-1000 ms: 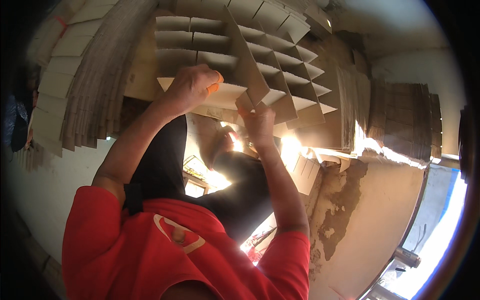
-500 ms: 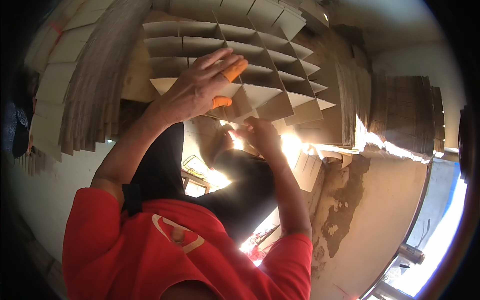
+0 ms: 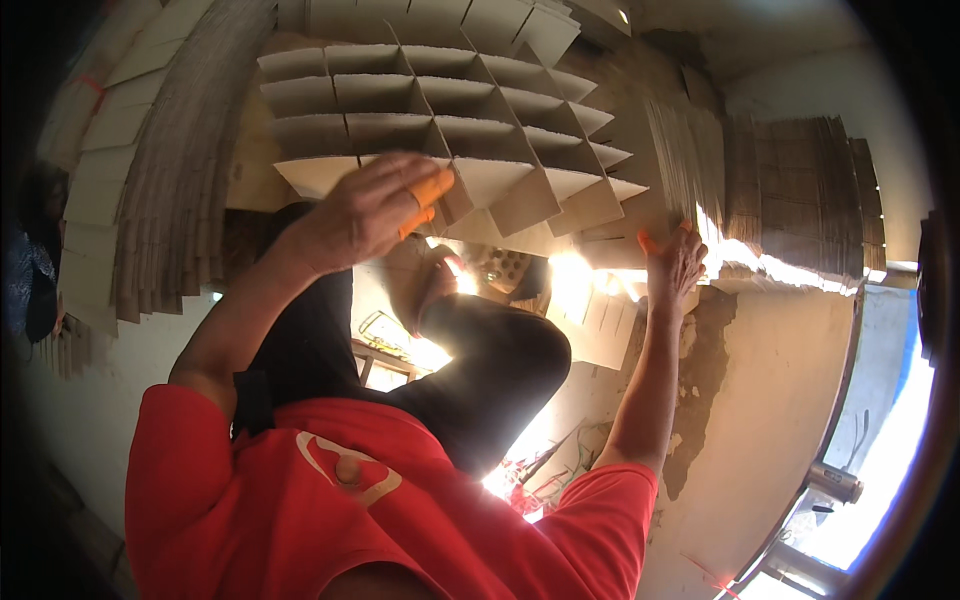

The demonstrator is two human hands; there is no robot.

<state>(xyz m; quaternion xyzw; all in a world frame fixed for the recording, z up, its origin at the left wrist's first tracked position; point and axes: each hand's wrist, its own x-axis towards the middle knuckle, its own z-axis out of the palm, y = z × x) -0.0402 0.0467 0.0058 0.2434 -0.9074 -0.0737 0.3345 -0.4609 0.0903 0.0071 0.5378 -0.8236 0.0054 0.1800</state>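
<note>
Left grip (image 3: 372,212): curled, hold unclear
Cardboard grid (image 3: 492,180): just beyond it
Right grip (image 3: 674,262): fingers spread
Cardboard stack (image 3: 686,150): beyond it

- Grey-brown interlocked cardboard divider grid (image 3: 480,135): upright walls bar sideways passage; open cells admit fingers from above.
- Left of grid: tall stack of slotted brown cardboard sheets (image 3: 180,175) obstructs.
- Right of grid: packed brown cardboard sheets (image 3: 685,150) obstruct.
- Grid's near edge: passable between left hand (image 3: 370,205) and right hand (image 3: 675,262).
</note>
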